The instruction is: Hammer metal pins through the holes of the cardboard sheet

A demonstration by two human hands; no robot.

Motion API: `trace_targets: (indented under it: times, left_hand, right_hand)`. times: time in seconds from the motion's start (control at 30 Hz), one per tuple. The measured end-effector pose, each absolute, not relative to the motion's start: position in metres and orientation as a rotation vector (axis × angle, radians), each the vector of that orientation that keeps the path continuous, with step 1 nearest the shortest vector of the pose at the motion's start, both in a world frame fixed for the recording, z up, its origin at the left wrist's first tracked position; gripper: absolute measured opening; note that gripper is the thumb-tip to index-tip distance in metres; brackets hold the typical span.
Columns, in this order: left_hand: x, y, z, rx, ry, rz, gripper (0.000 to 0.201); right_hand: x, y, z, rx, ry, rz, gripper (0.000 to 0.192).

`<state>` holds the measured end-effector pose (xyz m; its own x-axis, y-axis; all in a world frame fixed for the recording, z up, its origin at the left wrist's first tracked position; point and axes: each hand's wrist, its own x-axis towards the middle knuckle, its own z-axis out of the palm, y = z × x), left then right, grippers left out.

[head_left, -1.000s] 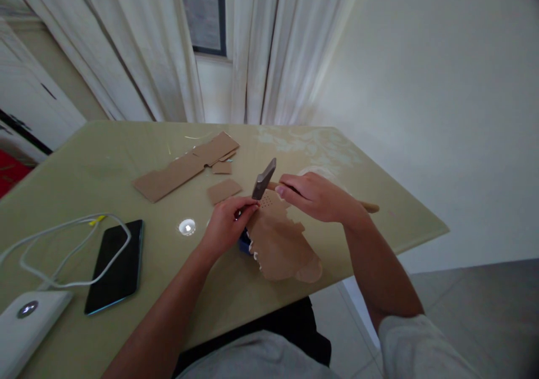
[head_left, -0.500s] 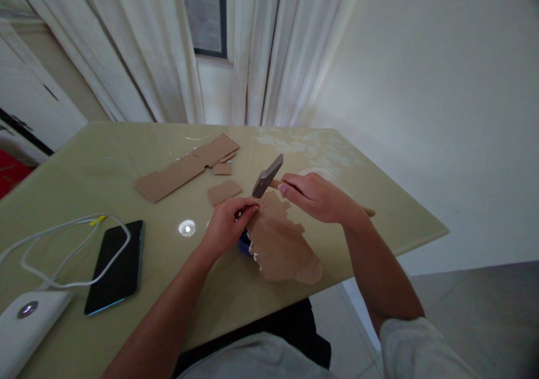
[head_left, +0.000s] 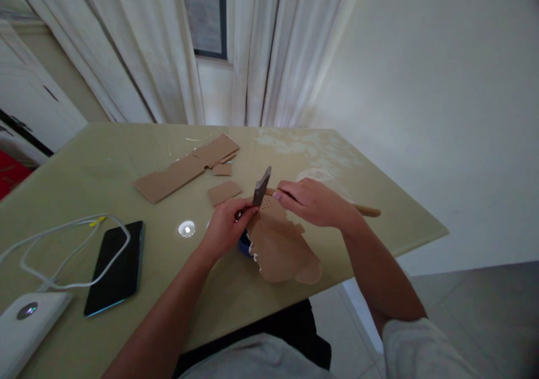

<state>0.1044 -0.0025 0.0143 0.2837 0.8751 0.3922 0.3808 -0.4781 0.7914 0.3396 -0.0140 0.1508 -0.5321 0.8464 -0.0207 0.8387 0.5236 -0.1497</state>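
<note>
Brown cardboard piece [head_left: 281, 244], torn-edged, centre frame on the surface [head_left: 105, 165], long axis running toward the lower right. Left hand [head_left: 227, 224] pinches something small at its upper tip, too small to identify. Right hand [head_left: 314, 202] is closed round a wooden-handled hammer [head_left: 261, 186], head just above that tip, handle pointing right. No legible writing; phone [head_left: 115, 266] at lower left

The grey metal hammer head [head_left: 261, 186] dropped from its raised tilt and came down onto the dotted end of the torn brown cardboard piece [head_left: 280, 241], as the right hand [head_left: 314, 202] lowered the wooden handle.
</note>
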Motion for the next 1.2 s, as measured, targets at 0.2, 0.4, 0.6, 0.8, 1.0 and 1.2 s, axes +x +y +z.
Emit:
trace_targets:
  times: [0.2,0.4,0.6,0.8,1.0,1.2]
  left_hand:
    - [0.105,-0.003,0.015,1.988,1.112,1.147,0.023]
    - [0.104,-0.002,0.018,2.024,1.112,1.108,0.022]
    - [0.104,-0.002,0.017,1.997,1.096,1.111,0.021]
    - [0.105,-0.001,0.015,1.987,1.077,1.101,0.022]
    - [0.105,-0.002,0.016,1.978,1.084,1.116,0.019]
    - [0.106,-0.003,0.017,1.948,1.090,1.112,0.019]
  right_hand:
    - [0.341,-0.016,0.153,-1.502,-2.657,0.140,0.044]
    - [0.340,-0.014,0.146,-1.507,-2.730,0.174,0.045]
    - [0.342,-0.014,0.146,-1.476,-2.690,0.181,0.045]
    - [0.343,-0.014,0.141,-1.447,-2.731,0.211,0.044]
    - [0.344,-0.017,0.143,-1.456,-2.670,0.248,0.045]
    - [0.344,-0.017,0.141,-1.483,-2.701,0.241,0.044]
